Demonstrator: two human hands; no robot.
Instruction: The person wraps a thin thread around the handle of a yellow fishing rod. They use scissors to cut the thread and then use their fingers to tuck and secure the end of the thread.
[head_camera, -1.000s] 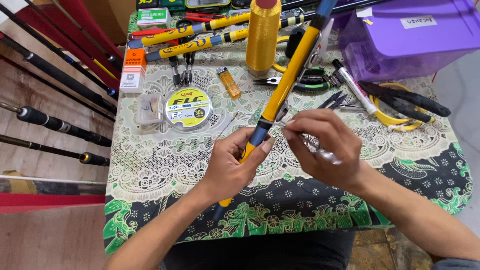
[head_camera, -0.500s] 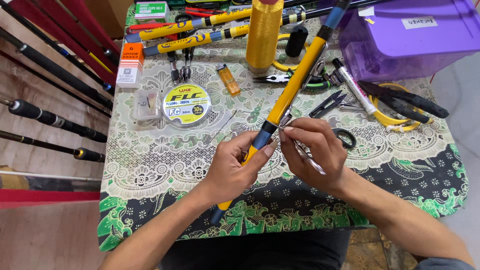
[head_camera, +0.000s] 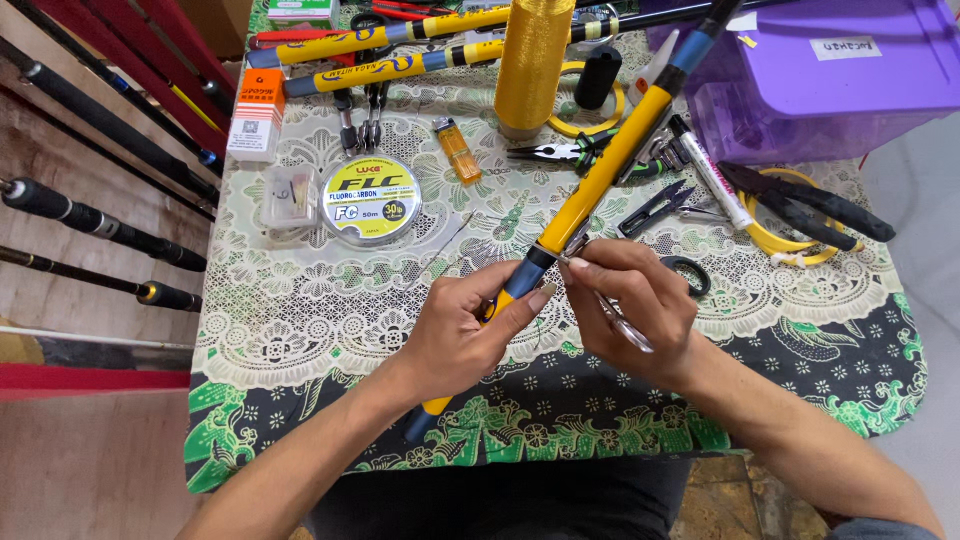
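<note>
Yellow rod blank (head_camera: 610, 170) with blue wrap band, lying diagonally over patterned tablecloth (head_camera: 300, 320), butt toward table's near edge. Left hand (head_camera: 460, 330) clamped round blue section. Right hand (head_camera: 630, 300) pinching thin metal tool (head_camera: 625, 325) against rod, hands nearly touching. Round line spool (head_camera: 370, 198), yellow label, left of rod. Orange-white box (head_camera: 256, 128) far left. Purple lidded bin (head_camera: 830, 70), white label, top right.

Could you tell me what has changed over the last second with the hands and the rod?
The right hand shifted its small metal tool closer to the blue wrap on the yellow rod. The left hand keeps gripping the rod; nothing was released.
</note>
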